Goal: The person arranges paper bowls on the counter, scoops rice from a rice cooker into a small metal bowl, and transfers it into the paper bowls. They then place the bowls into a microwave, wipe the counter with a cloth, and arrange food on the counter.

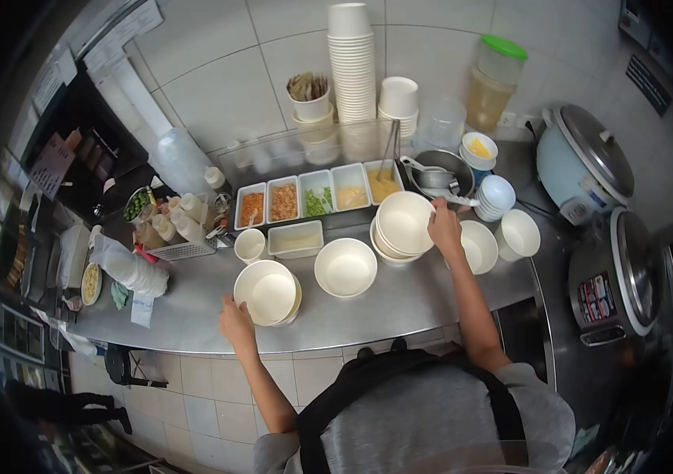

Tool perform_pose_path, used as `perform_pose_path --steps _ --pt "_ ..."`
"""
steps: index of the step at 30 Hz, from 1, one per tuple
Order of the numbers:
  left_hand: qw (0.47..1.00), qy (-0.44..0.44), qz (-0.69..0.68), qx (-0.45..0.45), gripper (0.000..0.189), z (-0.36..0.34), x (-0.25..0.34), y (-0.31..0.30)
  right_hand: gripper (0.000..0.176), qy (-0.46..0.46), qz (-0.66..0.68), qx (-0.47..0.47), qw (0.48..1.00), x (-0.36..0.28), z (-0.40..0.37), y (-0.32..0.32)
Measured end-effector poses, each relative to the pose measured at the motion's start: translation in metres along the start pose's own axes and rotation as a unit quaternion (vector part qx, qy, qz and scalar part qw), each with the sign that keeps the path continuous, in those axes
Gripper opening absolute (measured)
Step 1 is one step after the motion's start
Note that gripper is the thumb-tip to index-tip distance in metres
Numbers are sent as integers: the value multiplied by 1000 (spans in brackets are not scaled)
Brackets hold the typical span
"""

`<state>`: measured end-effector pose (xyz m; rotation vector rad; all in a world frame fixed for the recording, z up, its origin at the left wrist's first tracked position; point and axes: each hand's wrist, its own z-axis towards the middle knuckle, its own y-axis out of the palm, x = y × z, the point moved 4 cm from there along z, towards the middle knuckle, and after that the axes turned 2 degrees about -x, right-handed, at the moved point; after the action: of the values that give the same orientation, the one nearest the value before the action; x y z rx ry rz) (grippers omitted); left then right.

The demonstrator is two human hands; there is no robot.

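My left hand [237, 322] is closed on the near left rim of a white paper bowl [265, 292], and another rim shows just beneath it. On the right, my right hand [445, 227] pinches the rim of a second paper bowl [406, 223], which overlaps one or more bowls under it. Between the two hands a single white bowl [345, 268] stands on the steel counter [328, 324]. Close to my right forearm are another white bowl [478, 247] and a white cup [518, 235].
Topping trays [319, 194] line the back, with a tall stack of paper tubs [351, 71] behind them. A pot [440, 175] holds ladles. Rice cookers [586, 162] stand at right. Left are a basket of squeeze bottles [186, 249] and bagged lids [135, 270].
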<state>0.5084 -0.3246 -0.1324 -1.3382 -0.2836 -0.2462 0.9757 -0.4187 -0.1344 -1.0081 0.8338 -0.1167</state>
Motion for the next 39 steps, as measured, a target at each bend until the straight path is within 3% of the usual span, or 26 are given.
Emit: perform_pose_path --steps 3,6,10,13,15,17,22,25,27,28,31,32,35,37,39 --pt "999 -14 24 17 18 5 -2 16 19 -33 26 42 998 -5 7 -12" --pt "998 -30 48 18 21 13 1 15 12 -84 169 90 978 -17 6 -44" --pt "992 41 -5 121 20 -4 28 -45 6 -107 96 84 986 -24 -36 -110" --pt "988 53 -85 -115 19 -29 51 -60 5 -39 84 13 996 -3 -81 -104" --pt "973 137 -76 -168 18 -56 62 -28 5 -58 40 2 997 17 -107 -72" --pt "960 204 -25 -191 16 -82 74 8 6 -57 39 0 998 30 -121 -52" --pt "968 180 4 -175 14 -96 86 58 12 -24 151 59 986 19 -124 -51" --pt "972 188 -13 -142 19 -90 82 72 19 64 193 56 978 8 -127 -94" --pt "968 217 -49 -116 23 -84 80 71 23 67 150 132 977 35 -139 -121" --pt "962 223 -35 -155 27 -82 82 59 22 89 111 153 978 50 -148 -134" --pt "966 198 -77 -150 26 -73 94 27 19 165 3 159 973 102 -184 -158" --pt "962 230 -92 -117 21 -72 111 10 19 222 -4 122 967 119 -192 -156" --pt "900 399 -171 -47 19 -63 171 6 20 232 3 117 966 157 -198 -125" --pt "841 498 -193 -83 15 -63 224 22 24 224 30 125 966 162 -191 -109" --pt "785 571 -200 -133 12 -62 267 76 26 216 68 129 965 163 -180 -101"
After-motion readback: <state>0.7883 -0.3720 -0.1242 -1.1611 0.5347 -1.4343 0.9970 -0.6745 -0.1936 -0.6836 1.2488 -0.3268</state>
